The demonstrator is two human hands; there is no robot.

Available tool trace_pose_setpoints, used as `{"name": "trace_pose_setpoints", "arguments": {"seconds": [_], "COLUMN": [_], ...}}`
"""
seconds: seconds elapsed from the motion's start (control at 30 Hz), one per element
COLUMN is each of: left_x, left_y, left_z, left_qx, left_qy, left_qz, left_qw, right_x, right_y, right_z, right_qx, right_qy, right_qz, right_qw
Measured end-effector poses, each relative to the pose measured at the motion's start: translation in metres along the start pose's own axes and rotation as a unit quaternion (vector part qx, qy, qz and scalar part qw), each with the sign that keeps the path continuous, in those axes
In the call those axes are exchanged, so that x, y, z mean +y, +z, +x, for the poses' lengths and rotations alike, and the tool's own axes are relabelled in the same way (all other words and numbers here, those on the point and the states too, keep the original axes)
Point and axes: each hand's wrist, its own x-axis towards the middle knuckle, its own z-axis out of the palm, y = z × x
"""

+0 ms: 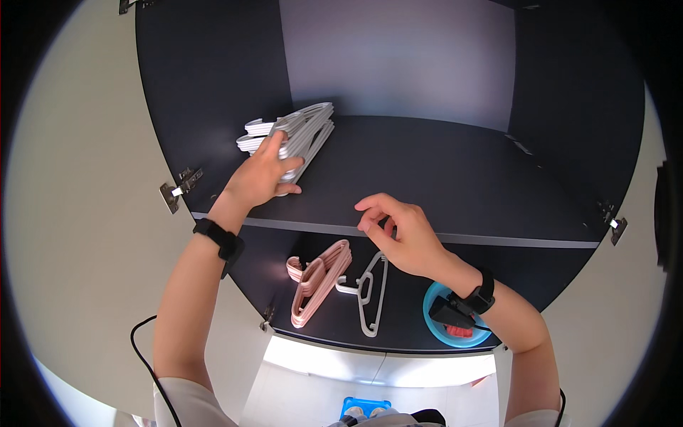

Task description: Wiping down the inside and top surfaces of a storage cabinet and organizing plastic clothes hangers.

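My left hand (257, 173) lies against a stack of white plastic clothes hangers (310, 131) on the upper cabinet shelf (405, 165). Its fingers are spread over the near end of the stack and hide part of it; whether they grip it is unclear. My right hand (403, 232) hovers around the shelf's front edge, fingers loosely curled and apart, with nothing in them. Below, on the lower shelf (411, 304), lie a stack of pink hangers (323, 283) and, beside it, a smaller group of white or light grey hangers (367, 291).
A light blue basin (432, 320) with a red item (459, 332) stands at the lower shelf's right, partly behind my right forearm. Open cabinet doors with metal hinges (179, 187) flank both sides. My feet are on a blue stool (368, 403). Black cables run along both arms.
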Motion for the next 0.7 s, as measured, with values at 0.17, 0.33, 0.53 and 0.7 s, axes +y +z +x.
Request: {"name": "trace_pose_setpoints", "arguments": {"seconds": [0.17, 0.33, 0.53, 0.7], "left_x": [-0.027, -0.025, -0.034, -0.038], "left_y": [0.012, 0.008, 0.004, 0.009], "left_z": [0.004, 0.013, 0.010, 0.010], "left_qx": [-0.036, -0.128, -0.168, -0.157], "left_qy": [-0.034, -0.104, -0.090, -0.092], "left_qz": [0.006, 0.034, 0.107, 0.113], "left_qw": [0.999, 0.986, 0.976, 0.977], "right_x": [-0.001, 0.007, 0.006, 0.011], "right_y": [0.009, 0.004, -0.012, -0.026], "right_z": [0.003, 0.001, -0.003, -0.005], "right_qx": [-0.014, 0.017, 0.069, 0.103], "right_qy": [0.003, -0.024, -0.062, -0.047], "right_qz": [-0.003, -0.019, -0.098, -0.128], "right_qw": [1.000, 0.999, 0.991, 0.985]}}
